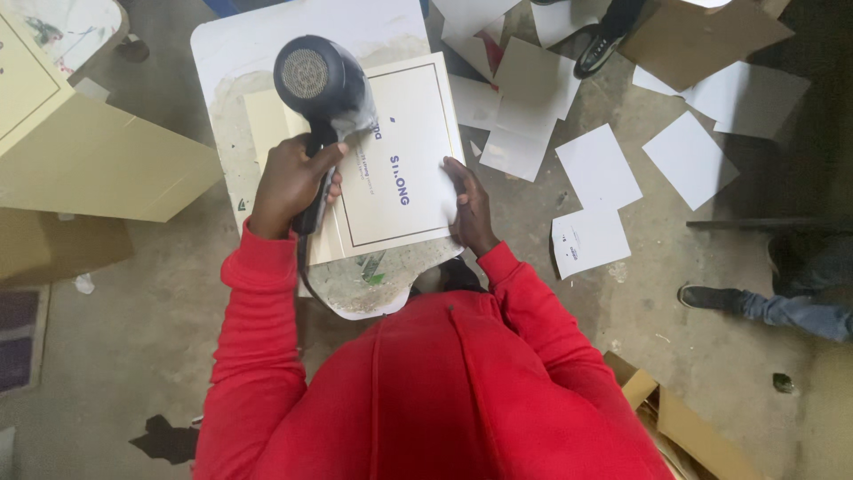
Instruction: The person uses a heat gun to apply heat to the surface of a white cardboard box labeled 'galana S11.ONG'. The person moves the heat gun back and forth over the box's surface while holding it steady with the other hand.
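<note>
In the upper middle of the frame, the left hand (pixel 289 182) has its fingers clamped around the handle of a black plastic hair dryer (pixel 320 80). The dryer's round rear grille faces the camera and its barrel points down at a flat cream-coloured cardboard box (pixel 400 151) with a thin dark border line. The box lies on a small, worn white table (pixel 240 53), just above the red-sleeved chest of the person.

The right hand (pixel 469 206) rests at the lower right edge of the box, fingers held together and pressed flat on what looks like a white cloth or paper; I cannot tell which. The box is closed, so its contents are hidden.

At the left edge of the frame stands a large cream carton (pixel 80 151), also closed. White paper sheets (pixel 604 178) lie scattered on the grey concrete floor to the upper right, near a brown cardboard piece (pixel 702 36). Another person's dark shoe (pixel 706 296) and jeans leg show at the right edge.
</note>
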